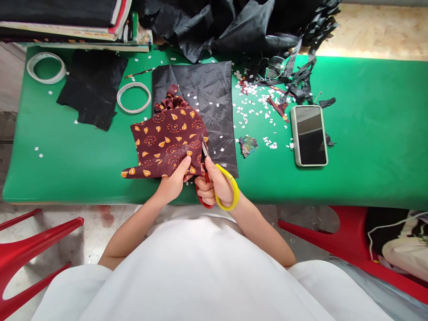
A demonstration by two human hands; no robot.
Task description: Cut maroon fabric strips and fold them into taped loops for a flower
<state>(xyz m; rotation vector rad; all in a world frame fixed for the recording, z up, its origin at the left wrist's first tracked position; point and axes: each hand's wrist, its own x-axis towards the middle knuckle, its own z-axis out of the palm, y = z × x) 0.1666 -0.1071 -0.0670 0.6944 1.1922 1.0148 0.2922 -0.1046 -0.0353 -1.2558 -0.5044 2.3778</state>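
Maroon fabric point(167, 133) with orange leaf-like prints lies partly over a black sheet point(214, 98) near the table's front edge. My left hand point(175, 178) pinches the fabric's lower right part, thumb on top. In my right hand point(214, 180) are scissors point(231, 187) with one yellow and one red handle loop. Their blades point away from me at the fabric's right edge; the lower blade is hidden. A gathered bunch of maroon strips point(172, 103) sits at the fabric's far edge.
Two tape rolls point(47, 80) and a black cloth piece point(93, 89) lie on the left. To the right are white paper bits point(254, 91), a glittery patch point(248, 146) and a phone point(310, 136). Black material point(234, 26) and stacked books point(67, 31) stand behind. Red chairs point(40, 240) flank me.
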